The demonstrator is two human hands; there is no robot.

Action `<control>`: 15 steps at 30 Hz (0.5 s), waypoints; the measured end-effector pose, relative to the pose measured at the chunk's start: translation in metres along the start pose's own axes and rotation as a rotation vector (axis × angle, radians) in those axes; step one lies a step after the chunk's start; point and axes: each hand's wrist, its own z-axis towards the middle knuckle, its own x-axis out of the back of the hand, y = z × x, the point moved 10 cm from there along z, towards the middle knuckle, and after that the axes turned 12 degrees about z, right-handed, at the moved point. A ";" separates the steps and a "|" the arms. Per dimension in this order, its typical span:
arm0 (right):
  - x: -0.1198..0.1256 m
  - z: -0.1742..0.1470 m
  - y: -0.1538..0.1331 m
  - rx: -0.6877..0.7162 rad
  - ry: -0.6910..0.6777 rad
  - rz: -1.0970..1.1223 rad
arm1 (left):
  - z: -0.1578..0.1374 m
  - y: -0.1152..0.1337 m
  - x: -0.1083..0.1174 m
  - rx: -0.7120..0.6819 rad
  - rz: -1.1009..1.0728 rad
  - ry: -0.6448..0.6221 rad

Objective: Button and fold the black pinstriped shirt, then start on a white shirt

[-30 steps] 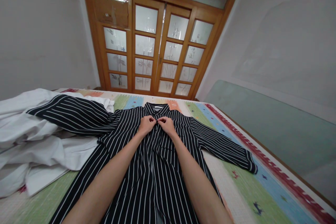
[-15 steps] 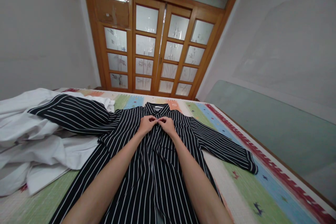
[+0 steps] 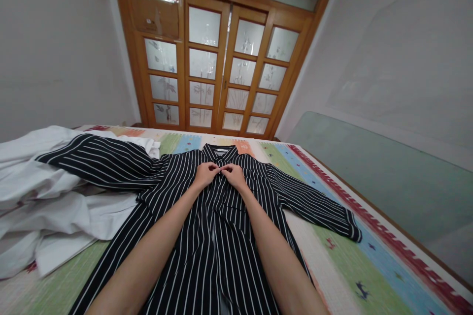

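A black shirt with white stripes (image 3: pixel 192 256) lies spread face up, its collar at the far end. My left hand (image 3: pixel 207 174) and my right hand (image 3: pixel 233 175) meet at the front placket just below the collar. Both are closed, thumbs and fingertips pinching the shirt's front edges. Any button between the fingertips is too small to make out. Below my hands the front edges part slightly. One sleeve stretches out to the right, and the other lies to the left over white cloth (image 3: pixel 70 221).
Under the shirt is a patterned, multicoloured cover (image 3: pixel 332 261) with green, blue and red bands. A pale green panel (image 3: pixel 369 157) runs along the right side by the wall. Wooden doors with glass panes (image 3: pixel 221 69) stand beyond the far edge.
Almost nothing differs. Both hands keep their pinch at the same spot on the placket, with only a slight shift of the fingertips and of the camera's view.
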 end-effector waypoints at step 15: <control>0.003 -0.001 -0.003 0.007 0.032 0.006 | 0.002 -0.003 0.002 0.022 0.065 0.040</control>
